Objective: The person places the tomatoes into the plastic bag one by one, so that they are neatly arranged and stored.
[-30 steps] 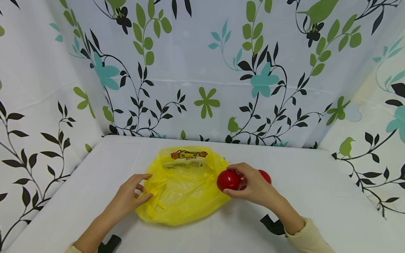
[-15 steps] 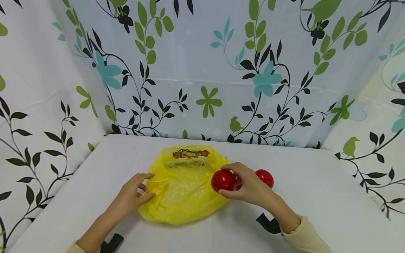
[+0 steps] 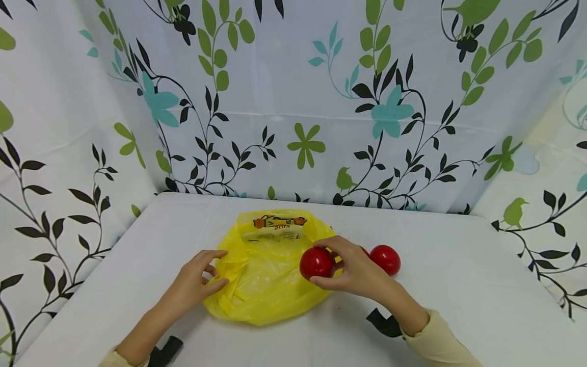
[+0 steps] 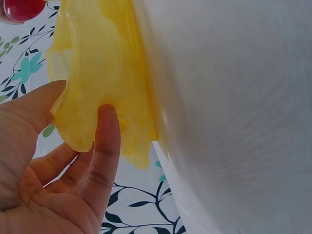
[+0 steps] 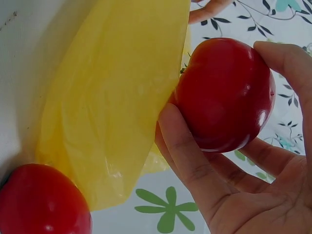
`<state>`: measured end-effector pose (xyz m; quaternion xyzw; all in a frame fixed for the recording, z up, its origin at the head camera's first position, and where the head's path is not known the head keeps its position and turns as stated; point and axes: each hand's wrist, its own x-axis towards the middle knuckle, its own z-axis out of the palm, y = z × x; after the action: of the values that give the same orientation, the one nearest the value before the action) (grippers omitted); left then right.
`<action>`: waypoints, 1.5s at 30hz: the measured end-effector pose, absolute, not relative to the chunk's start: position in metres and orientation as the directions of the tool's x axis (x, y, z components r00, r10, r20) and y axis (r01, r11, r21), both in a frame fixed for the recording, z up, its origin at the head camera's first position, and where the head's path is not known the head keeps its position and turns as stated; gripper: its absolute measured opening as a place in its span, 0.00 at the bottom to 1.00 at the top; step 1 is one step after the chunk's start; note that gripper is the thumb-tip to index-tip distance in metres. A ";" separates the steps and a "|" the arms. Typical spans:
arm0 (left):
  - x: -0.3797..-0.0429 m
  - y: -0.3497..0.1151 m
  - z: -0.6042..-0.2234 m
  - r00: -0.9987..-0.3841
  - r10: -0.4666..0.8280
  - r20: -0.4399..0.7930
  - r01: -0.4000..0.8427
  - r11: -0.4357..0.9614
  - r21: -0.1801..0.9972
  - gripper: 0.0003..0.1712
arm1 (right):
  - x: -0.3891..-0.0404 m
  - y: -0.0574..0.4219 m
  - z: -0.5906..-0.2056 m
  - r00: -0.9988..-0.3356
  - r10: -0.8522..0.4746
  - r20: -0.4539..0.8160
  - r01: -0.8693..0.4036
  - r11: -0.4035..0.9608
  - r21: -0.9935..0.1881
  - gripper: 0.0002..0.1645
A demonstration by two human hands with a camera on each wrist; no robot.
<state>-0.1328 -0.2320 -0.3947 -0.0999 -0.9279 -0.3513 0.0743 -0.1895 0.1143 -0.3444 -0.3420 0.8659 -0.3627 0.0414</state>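
Tabletop (image 3: 440, 300) bears round red things (image 3: 385, 259) behind right hand (image 3: 346, 267).

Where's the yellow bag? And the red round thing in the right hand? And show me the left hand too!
Yellow bag (image 3: 265, 278): head view, on the crinkly plastic near its middle.
Held red round thing (image 5: 226, 95): right wrist view, on its shiny side.
Left hand (image 3: 194, 278): head view, on the back of the hand.

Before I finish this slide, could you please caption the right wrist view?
A right hand grips a round red object beside a yellow plastic bag.
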 end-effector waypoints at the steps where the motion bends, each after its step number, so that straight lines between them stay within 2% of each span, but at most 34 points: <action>1: -0.133 -0.232 -0.395 -0.969 0.135 0.208 0.239 0.732 0.638 0.33 | -0.190 0.114 -0.345 -0.762 -0.624 0.173 -0.561 0.502 -0.659 0.38; 9: -0.132 -0.232 -0.397 -0.964 0.146 0.223 0.258 0.720 0.644 0.32 | -0.189 0.108 -0.351 -0.767 -0.632 0.112 -0.517 0.504 -0.692 0.39; 27: -0.132 -0.231 -0.397 -0.971 0.131 0.200 0.231 0.735 0.637 0.32 | -0.194 0.098 -0.370 -0.757 -0.646 0.101 -0.532 0.519 -0.670 0.37; 45: -0.133 -0.232 -0.396 -0.965 0.146 0.218 0.253 0.741 0.622 0.32 | -0.198 0.087 -0.389 -0.793 -0.606 0.065 -0.481 0.557 -0.677 0.38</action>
<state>-0.1332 -0.2319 -0.3963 -0.1072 -0.9297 -0.3436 0.0777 -0.1975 0.0869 -0.3889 -0.3096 0.8779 -0.3546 0.0879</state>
